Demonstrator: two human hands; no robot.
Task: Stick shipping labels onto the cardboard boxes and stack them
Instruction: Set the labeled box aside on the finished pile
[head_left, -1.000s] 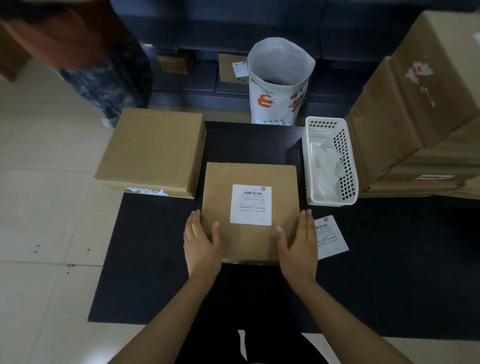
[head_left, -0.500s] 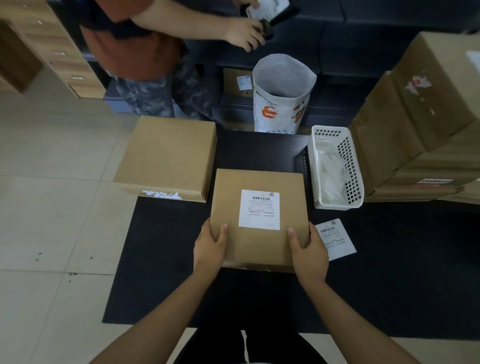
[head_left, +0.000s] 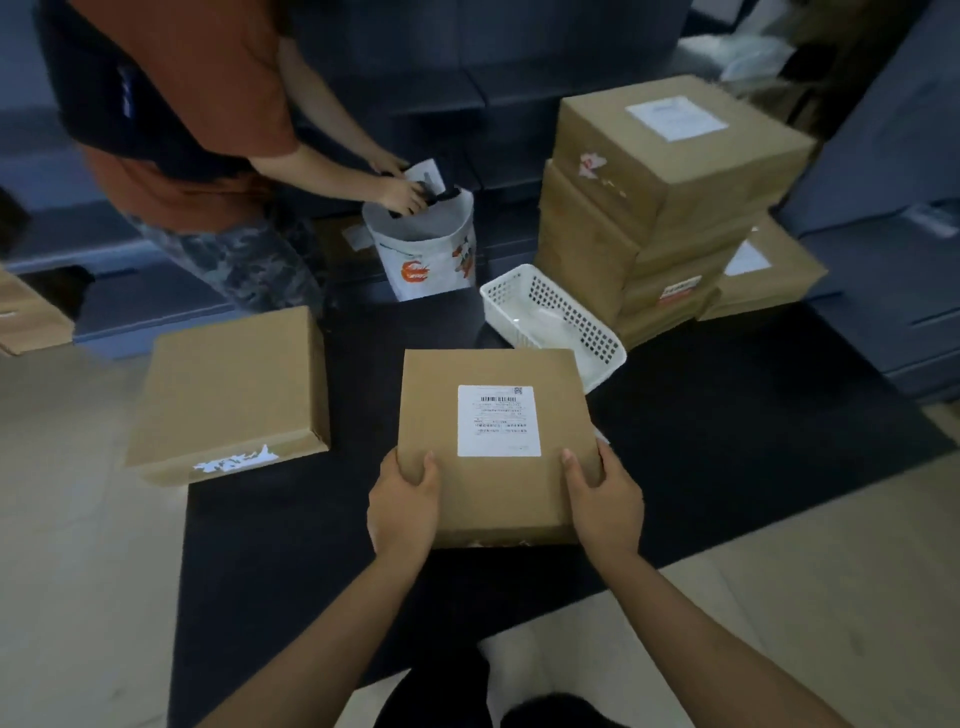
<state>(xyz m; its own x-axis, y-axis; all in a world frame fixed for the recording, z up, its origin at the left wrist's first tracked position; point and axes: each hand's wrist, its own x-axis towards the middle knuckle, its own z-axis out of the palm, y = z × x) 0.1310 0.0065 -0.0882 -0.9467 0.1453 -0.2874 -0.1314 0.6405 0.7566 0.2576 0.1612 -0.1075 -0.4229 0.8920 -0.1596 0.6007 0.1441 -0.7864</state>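
While each hand's grip, left hand (head_left: 402, 506) and right hand (head_left: 605, 501), clamps one labelled box (head_left: 493, 447), one unlabelled box (head_left: 228, 389) lies left.

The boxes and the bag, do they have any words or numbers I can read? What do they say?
Nothing here can be read.
Held box, label: a barcode and small print, too small.
Stack, top label: blurred.
Stack, side sticker: red and white, blurred.
Bag: orange picture, print too small.
Left box, torn white scraps: no words.
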